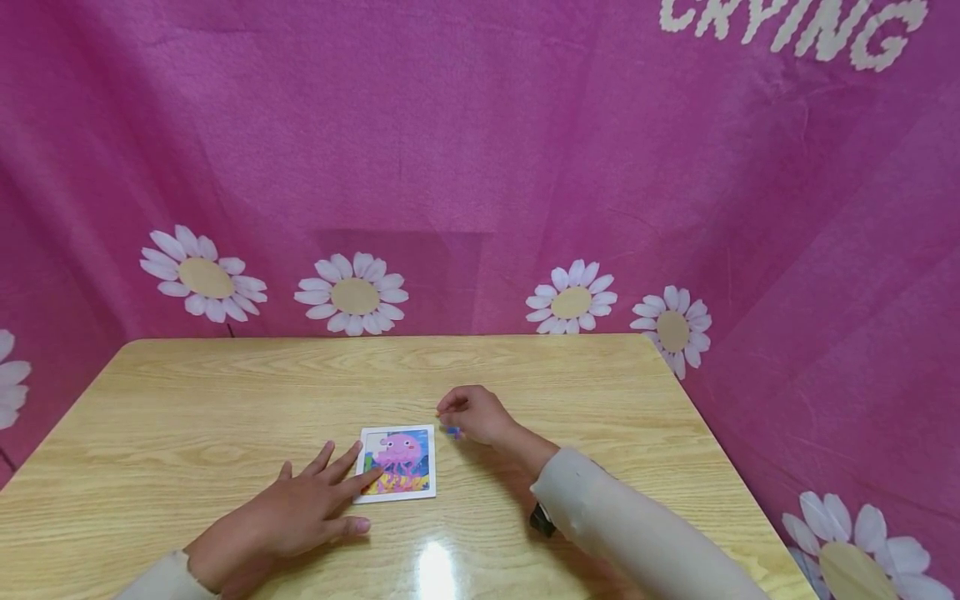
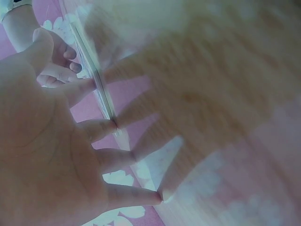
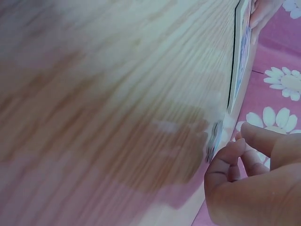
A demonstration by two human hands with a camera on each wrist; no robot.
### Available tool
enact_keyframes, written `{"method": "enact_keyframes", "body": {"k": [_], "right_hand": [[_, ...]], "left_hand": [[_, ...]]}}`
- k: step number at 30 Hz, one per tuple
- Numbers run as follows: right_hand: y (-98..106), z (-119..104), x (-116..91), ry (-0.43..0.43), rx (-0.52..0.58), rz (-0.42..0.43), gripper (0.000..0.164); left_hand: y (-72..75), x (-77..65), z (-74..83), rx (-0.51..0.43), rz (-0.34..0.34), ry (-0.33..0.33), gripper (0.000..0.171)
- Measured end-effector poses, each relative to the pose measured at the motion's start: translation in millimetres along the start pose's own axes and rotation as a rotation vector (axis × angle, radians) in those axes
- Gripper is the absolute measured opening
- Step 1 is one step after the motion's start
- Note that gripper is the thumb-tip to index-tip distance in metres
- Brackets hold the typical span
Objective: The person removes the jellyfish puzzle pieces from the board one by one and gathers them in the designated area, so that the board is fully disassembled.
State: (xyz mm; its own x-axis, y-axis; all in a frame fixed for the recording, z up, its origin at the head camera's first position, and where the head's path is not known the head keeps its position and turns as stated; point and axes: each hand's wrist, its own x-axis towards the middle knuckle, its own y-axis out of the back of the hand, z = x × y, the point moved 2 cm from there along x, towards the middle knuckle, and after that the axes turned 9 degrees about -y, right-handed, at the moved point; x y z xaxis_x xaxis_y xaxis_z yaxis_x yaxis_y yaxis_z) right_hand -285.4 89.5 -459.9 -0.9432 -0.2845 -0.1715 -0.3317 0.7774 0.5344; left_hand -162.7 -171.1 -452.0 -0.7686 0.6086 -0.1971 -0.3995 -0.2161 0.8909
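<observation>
A square jigsaw puzzle with a white frame lies flat on the table, showing a pink jellyfish. Its upper left part is a pale gap. My left hand has its fingers spread, one fingertip over the puzzle's lower left and others at its left edge. To the right of the frame are loose puzzle pieces, blue and purple, also seen edge-on as small flat pieces in the right wrist view. Close by is my right hand, fingers curled, thumb and forefinger near each other. A tiny orange spot shows at its fingertips; whether it grips a piece is unclear.
The wooden table extends to both sides and behind the puzzle. A magenta cloth with white daisies hangs along the table's far edge and right side. Something dark shows under the right sleeve.
</observation>
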Motion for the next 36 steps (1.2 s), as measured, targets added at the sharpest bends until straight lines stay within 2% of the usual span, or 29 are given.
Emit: {"method": "enact_keyframes", "body": {"k": [5,16,29,36], "right_hand": [[-4.8,-6.4,-1.4,0.004,-0.031,-0.008,0.009],[-21.7,-18.4,-2.7,-0.019,0.064,-0.079,0.011],[-43.7,-33.9,-6.9,-0.027,0.022,-0.123,0.013],[-52.1,-39.1,-6.3,0.001,-0.013,-0.12,0.015]], "left_hand": [[-1.1,-0.2,-0.9,0.003,-0.003,-0.009,0.075],[1.2,0.0,2.8,0.01,-0.009,0.015,0.076],[-0.2,0.0,1.0,-0.003,-0.006,0.006,0.075],[0.3,-0.3,0.8,0.004,0.001,-0.002,0.075]]}}
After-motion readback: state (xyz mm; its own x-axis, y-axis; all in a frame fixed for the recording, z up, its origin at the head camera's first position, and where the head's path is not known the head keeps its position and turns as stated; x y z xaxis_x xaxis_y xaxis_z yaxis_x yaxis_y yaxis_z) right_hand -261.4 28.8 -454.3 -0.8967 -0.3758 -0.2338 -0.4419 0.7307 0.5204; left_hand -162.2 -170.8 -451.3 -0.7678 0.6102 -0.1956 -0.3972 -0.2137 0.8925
